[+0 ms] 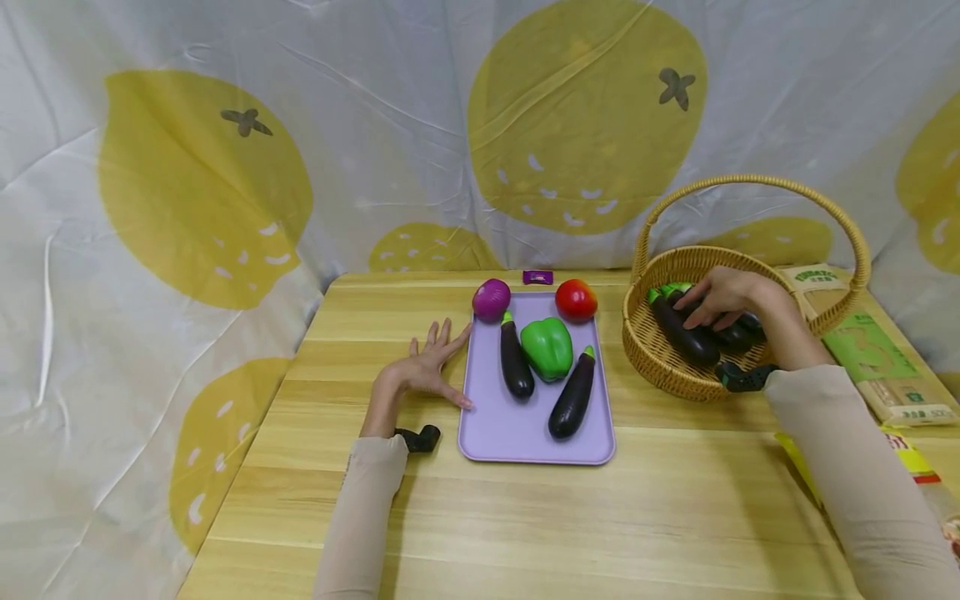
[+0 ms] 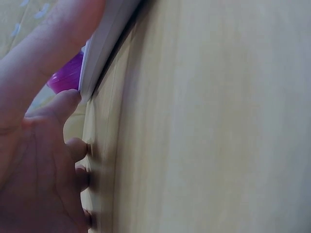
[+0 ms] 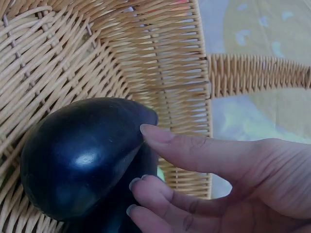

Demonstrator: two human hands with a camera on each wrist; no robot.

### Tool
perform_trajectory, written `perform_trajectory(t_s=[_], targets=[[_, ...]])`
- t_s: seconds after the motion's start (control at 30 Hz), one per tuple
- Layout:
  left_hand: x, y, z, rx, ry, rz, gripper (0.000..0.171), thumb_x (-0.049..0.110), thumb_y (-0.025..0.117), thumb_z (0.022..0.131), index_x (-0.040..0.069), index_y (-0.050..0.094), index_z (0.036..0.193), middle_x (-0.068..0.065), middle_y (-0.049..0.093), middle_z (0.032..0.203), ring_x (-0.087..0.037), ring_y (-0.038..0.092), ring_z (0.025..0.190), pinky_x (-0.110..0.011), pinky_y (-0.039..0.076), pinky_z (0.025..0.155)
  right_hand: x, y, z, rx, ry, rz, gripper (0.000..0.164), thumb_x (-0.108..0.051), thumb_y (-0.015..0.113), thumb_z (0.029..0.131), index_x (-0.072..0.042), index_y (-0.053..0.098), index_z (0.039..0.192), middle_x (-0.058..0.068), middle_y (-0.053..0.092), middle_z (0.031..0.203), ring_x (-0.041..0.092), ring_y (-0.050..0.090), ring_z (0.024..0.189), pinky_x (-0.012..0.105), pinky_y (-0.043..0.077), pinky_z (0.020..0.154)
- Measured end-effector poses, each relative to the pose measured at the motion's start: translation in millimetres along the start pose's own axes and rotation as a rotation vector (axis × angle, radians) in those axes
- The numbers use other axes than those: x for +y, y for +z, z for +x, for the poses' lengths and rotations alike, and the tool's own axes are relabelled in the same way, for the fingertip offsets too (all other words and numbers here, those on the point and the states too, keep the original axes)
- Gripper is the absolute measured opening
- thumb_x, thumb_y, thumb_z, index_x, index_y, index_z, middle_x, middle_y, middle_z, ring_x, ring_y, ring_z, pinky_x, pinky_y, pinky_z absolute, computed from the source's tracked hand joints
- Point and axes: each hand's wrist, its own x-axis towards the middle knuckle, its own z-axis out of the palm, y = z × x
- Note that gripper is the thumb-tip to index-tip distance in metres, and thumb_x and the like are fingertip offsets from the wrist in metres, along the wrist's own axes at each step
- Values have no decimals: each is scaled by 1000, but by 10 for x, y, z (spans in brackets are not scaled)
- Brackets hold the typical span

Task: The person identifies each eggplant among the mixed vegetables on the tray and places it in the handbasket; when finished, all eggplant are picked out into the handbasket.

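Note:
My left hand (image 1: 427, 367) rests on the table with its fingers spread, thumb and index finger at the left edge of a lilac tray (image 1: 495, 433). On the tray lie a green bell pepper (image 1: 547, 348), two eggplants (image 1: 573, 396), a purple onion (image 1: 491, 300) and a red tomato (image 1: 576, 300). My right hand (image 1: 738, 300) reaches into a wicker basket (image 1: 637, 346) holding several eggplants. In the right wrist view, the thumb reaches the side of a dark eggplant (image 3: 82, 155), while the other fingers, loosely bent, lie beside the eggplants without closing round one.
A small purple packet (image 1: 537, 277) lies behind the tray. Right of the basket are a green-and-tan package (image 1: 877, 358) and a yellow bag (image 1: 911, 454), partly hidden by the right sleeve. The basket's tall handle (image 1: 757, 179) arches above it. A lemon-print cloth hangs behind the table.

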Motion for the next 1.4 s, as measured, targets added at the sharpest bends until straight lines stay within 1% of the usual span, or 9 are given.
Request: perform_trajectory(t_s=[0.2,0.27,0.37,0.43,0.63,0.83,1.0,1.13,1.4], targets=[[-10,12,13,-4,7,3,138,54,91,73,28,-7,167,-18,-30,169,-39,-33,155,-68,-22,122,-74,-2,-101,-14,-42,-62,59,-26,67,102,7,50,148,0,65,80,17,61,81,34,59,73],[-14,14,16,-3,9,0,138,55,91,73,27,-7,167,-18,-30,169,-39,-32,156,-69,-22,122,-115,20,-164,1,-81,-87,62,-29,62,105,8,46,151,5,67,87,19,62,85,35,58,74],[-12,10,11,1,6,3,138,54,91,73,27,-6,167,-18,-29,169,-39,-32,156,-68,-21,122,-198,92,-277,51,-154,-91,63,-31,59,106,7,42,153,18,72,113,26,68,102,39,60,83],[-10,9,10,2,4,5,138,54,91,73,27,-7,167,-18,-29,169,-39,-32,156,-68,-21,122,-266,161,-364,97,-203,-81,61,-30,58,107,6,41,154,22,68,129,30,68,112,42,61,89],[-6,10,6,-3,3,-2,139,54,91,73,27,-7,167,-19,-29,169,-39,-31,156,-69,-21,122,-499,456,-607,237,-298,-96,65,-33,59,106,-1,38,159,17,69,128,28,67,110,36,56,84],[4,0,-2,-1,3,3,138,53,91,73,27,-6,167,-18,-29,169,-38,-32,156,-67,-22,122,-705,909,-734,323,-354,-22,71,-36,58,107,-3,28,163,16,68,130,32,65,119,46,54,95],[-11,12,22,1,0,13,137,53,91,73,29,-7,167,-17,-29,170,-37,-33,156,-67,-22,122,-799,1358,-711,318,-343,74,80,-38,59,106,1,20,164,24,65,132,34,68,114,47,58,91],[-5,-1,22,3,-1,15,137,52,91,73,29,-7,167,-17,-29,169,-37,-33,156,-67,-22,122,-876,1659,-633,289,-290,182,91,-43,63,103,0,13,165,26,63,131,28,72,103,36,62,80],[-11,4,16,1,-2,21,137,53,91,74,29,-7,167,-17,-29,170,-37,-33,156,-67,-22,123,-939,1970,-426,289,-237,205,89,-39,66,101,6,19,161,14,69,99,17,68,68,29,56,62]])
